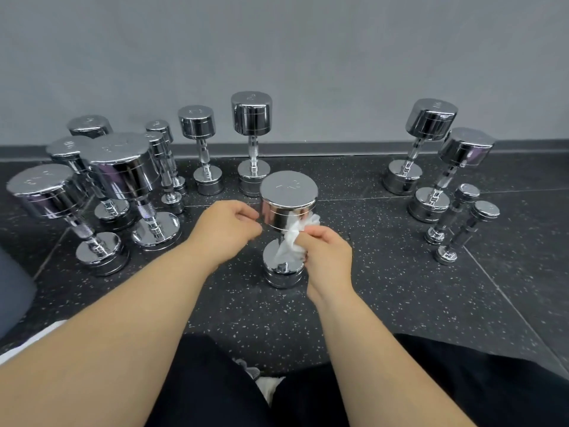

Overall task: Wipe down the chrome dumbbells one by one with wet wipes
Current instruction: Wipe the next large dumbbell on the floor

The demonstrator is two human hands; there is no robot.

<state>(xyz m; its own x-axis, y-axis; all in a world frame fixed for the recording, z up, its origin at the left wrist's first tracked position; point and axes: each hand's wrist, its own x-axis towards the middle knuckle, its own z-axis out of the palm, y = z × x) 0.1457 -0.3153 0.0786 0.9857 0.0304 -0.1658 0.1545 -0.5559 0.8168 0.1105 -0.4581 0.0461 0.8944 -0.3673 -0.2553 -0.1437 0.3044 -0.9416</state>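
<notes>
- At far left on the speckled floor [369, 303], a cluster of dumbbells [120, 177] is standing on end.
- Next, the left hand [226, 231] is hovering with fingers curled on nothing, just beside the top head of the centre dumbbell [288, 208].
- That dumbbell is standing upright on the floor.
- The right hand [328, 257] is pinching a white wet wipe [292, 240] that is lying against the dumbbell's handle.
- More dumbbells [431, 155] are standing at right.
</notes>
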